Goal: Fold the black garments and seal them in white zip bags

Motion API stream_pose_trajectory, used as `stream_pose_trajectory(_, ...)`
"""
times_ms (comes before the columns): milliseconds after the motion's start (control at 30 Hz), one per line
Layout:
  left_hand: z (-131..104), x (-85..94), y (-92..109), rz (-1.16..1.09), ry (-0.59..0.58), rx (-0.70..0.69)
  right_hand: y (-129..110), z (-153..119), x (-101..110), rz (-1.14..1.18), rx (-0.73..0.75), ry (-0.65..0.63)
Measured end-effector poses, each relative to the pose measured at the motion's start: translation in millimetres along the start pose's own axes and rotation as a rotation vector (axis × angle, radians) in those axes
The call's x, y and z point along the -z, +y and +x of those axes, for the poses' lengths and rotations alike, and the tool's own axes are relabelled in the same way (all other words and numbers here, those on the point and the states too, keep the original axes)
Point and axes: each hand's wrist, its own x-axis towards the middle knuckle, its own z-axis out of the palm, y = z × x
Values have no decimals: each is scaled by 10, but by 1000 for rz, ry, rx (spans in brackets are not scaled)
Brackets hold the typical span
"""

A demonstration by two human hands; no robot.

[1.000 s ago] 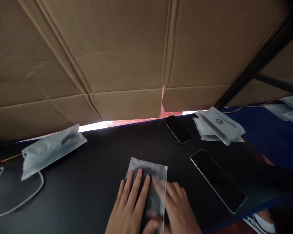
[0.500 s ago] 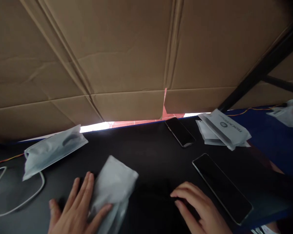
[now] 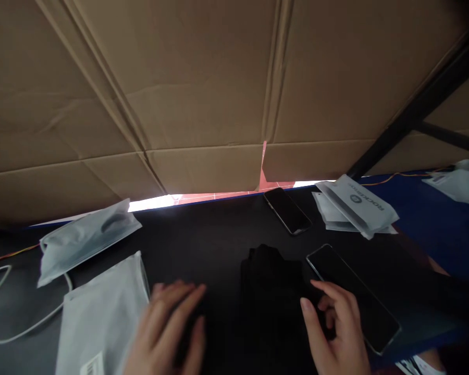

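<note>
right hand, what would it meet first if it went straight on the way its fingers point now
Probably the black bundle, just ahead and to the left of the right hand. Its dark edges blend into the black table, so the gap is hard to judge.

This looks like a makeshift workspace: cardboard (image 3: 203, 94) stands beyond the desk (image 3: 203, 229), a dark frame (image 3: 418, 108) far right.

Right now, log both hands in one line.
left hand: fingers extended, by labelled pouch; right hand: by black item, contact unclear; two phones: on table
</note>
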Motion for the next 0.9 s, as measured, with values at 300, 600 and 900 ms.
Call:
stream_pose_trajectory(300, 569, -287, 805, -90, -166, -71, 182, -53, -49, -44, -9, -193)
stream_pose_trajectory(600, 187, 589, -266, 161, -49, 349, 120, -32, 8, -1, 65, -179)
stream_pose_trajectory(900, -161, 226, -85, 34, -277, -72, 192, 40, 222, 164, 85, -193)
